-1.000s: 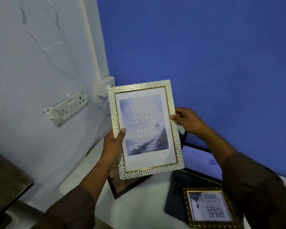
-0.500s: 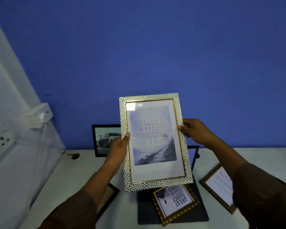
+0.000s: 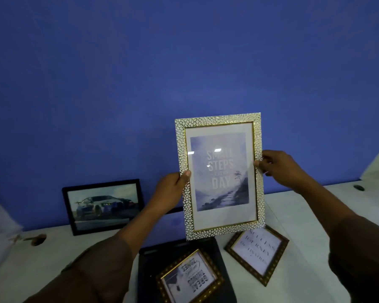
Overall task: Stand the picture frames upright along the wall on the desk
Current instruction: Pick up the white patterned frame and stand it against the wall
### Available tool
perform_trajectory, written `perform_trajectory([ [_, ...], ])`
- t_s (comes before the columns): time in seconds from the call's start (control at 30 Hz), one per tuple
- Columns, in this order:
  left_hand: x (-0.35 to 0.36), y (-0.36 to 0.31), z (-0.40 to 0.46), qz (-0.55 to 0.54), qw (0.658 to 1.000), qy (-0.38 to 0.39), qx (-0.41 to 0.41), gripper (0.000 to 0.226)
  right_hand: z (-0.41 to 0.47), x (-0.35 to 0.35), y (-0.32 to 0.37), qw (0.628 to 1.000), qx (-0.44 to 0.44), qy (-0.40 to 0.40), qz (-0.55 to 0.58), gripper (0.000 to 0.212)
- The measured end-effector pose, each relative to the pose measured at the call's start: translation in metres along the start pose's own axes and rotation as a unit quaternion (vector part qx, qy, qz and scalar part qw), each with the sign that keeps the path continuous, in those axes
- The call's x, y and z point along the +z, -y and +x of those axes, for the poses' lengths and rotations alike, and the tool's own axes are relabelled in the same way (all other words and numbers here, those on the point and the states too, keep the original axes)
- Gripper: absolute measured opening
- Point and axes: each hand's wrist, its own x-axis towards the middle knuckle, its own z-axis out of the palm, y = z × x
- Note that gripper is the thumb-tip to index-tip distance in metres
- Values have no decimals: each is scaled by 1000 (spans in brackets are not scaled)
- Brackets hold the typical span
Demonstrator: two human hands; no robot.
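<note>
I hold a white-and-gold pebbled frame upright in the air above the white desk, in front of the blue wall. My left hand grips its left edge and my right hand grips its right edge. A black frame with a car picture stands upright against the wall at the left. Two dark gold-trimmed frames lie flat: one on a black pad in front, the other on the desk to its right.
A black pad lies on the desk under the front frame. A small hole in the desktop shows at the left. A small dark object sits at the far right by the wall.
The view has swung right from the white side wall and sockets to face the blue wall. The pebbled frame has moved right and further forward, still held in both hands.
</note>
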Motion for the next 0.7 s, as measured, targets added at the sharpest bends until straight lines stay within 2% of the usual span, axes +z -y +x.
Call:
perform_trajectory([
  [0.23, 81, -63, 56, -2, 1000, -15, 18, 55, 57, -74, -85, 998, -6, -27, -53, 33],
  [0.37, 128, -76, 90, 5, 1000, -13, 11, 51, 86, -99, -129, 998, -12, -36, -50, 22],
  [0.47, 155, -71, 110, 21, 1000, -10, -5, 48, 104, -96, -157, 999, -5, -31, -19, 7],
  [0.6, 185, -55, 135, 40, 998, -17, -48, 57, 129, -81, -190, 999, 12, -28, -17, 17],
  [0.7, 205, -44, 144, 46, 996, -20, -74, 51, 147, -59, -214, 998, 49, -25, -25, 22],
])
